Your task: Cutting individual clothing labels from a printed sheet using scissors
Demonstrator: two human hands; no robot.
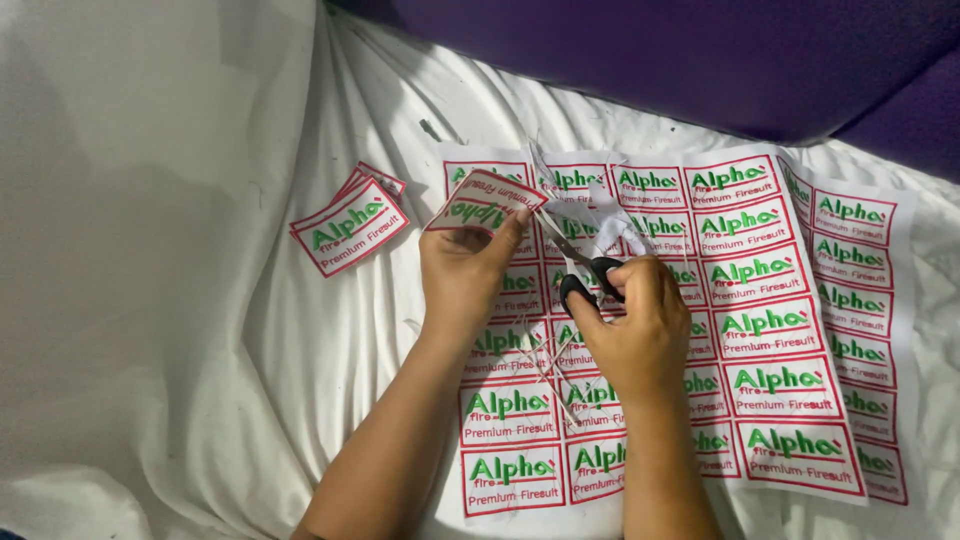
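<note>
Fingers first: in the head view the left hand has its fingers pinched shut on a single cut-out label, a white patch with a red border and green lettering, held up and tilted just above the top left corner of the sheet. The right hand has its fingers closed through the black handles of a pair of scissors, blades pointing up and left toward the held label; how far the blades are spread I can't really tell, too thin and blurry.

Under both hands lies a big sheet of uncut labels, same red-and-green design in rows, spread over rumpled white cloth. Thin white trimmings sit on the sheet right by the scissor tips. Off to the left, well apart from the sheet, a small stack of cut labels rests on the cloth. A purple surface runs along the top edge.
</note>
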